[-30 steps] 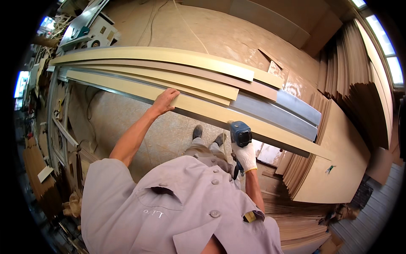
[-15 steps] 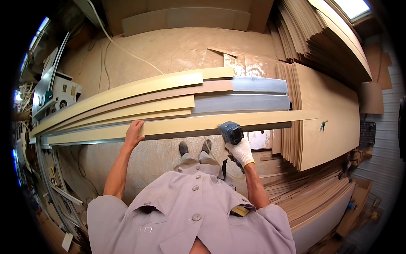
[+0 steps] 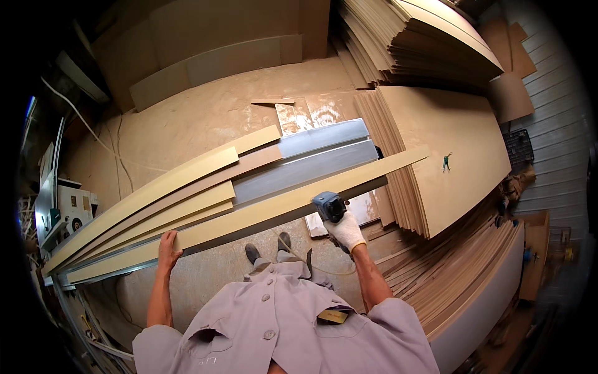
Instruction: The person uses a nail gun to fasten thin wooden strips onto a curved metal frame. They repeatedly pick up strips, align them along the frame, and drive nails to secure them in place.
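Note:
A long pale wooden strip [image 3: 261,212] lies slantwise along the near edge of a grey metal bench [image 3: 299,171], its right end reaching out over a stack of panels. With its fingers on top, my bare left hand [image 3: 169,250] grips the near edge of this strip. In a white glove, my right hand [image 3: 346,232] is closed round the handle of a blue-and-black nail gun [image 3: 329,206]. The tool's head is at the strip's near edge; its nose is hidden, so contact cannot be told. Several other strips [image 3: 187,181] lie fanned out behind.
At the right stand a stack of large panels [image 3: 448,156] with small green-handled cutters [image 3: 446,162] on top, and another panel stack [image 3: 430,47] beyond. Thin boards [image 3: 455,280] are piled at the lower right. A pale hose [image 3: 87,121] runs at the far left.
My view has turned, so the bench and strips now slope more steeply and sit farther left. Both hands keep their hold, with little shift along the strip.

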Tool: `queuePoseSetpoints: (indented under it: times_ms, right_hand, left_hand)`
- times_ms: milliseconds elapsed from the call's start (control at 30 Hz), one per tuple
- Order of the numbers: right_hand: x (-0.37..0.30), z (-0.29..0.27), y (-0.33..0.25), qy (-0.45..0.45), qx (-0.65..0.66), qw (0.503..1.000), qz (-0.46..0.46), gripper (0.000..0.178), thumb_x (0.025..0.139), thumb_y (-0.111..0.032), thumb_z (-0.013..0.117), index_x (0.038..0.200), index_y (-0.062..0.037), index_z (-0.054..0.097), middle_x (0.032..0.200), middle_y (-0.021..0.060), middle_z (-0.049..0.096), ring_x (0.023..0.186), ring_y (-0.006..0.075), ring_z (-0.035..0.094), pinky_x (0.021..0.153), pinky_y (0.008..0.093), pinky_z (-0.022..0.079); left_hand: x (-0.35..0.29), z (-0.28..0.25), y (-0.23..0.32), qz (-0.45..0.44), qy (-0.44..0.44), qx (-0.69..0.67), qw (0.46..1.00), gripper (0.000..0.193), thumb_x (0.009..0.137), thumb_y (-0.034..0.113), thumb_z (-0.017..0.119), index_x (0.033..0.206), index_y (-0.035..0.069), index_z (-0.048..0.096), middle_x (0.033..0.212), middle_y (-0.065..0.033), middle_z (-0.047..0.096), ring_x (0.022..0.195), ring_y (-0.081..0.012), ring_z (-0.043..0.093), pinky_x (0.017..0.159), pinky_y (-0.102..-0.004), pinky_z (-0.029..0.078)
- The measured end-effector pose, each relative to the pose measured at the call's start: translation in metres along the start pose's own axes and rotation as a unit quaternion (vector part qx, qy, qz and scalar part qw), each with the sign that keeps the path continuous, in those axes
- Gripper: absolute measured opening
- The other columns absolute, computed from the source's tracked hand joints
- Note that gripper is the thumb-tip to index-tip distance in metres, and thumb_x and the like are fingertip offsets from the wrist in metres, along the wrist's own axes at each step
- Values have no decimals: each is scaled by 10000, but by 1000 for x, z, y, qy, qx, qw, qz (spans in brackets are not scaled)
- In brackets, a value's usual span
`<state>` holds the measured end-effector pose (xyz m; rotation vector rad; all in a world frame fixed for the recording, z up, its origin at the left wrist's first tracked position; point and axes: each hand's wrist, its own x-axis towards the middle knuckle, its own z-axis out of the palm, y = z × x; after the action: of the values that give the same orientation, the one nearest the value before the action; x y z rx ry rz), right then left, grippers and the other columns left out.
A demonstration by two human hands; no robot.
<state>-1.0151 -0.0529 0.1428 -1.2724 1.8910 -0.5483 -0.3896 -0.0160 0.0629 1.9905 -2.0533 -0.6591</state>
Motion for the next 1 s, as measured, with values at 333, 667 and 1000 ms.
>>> queuePoseSetpoints:
  times_ms: [333, 667, 1000]
  right_hand:
    - [0, -38, 0, -38, 118, 987, 105, 102, 807, -87, 748, 825, 9, 719, 627, 77, 667, 515, 164, 634, 487, 330, 484]
    - [86, -123, 48, 119, 209, 959, 148, 149, 809, -40, 730, 913, -24, 624, 603, 66, 601, 443, 184, 588, 379, 334, 455]
    - [43, -81, 15, 35, 233, 966, 110, 113, 801, -17, 740, 886, 11, 670, 633, 75, 655, 456, 177, 613, 445, 318, 498]
  left_hand:
    - [2, 1, -2, -3, 8, 4, 1000, 708, 636, 8, 825, 1309, 21, 605, 1330, -179, 592, 1264, -393, 555, 1085, -430, 476]
    - [1, -4, 4, 18, 5, -7, 1000, 732, 629, -1, 832, 1319, 17, 586, 1324, -184, 588, 1273, -397, 547, 1086, -436, 470]
    - [3, -9, 19, 10, 11, -16, 1000, 699, 620, -12, 809, 1285, 18, 594, 1271, -174, 604, 1231, -390, 563, 1066, -432, 479]
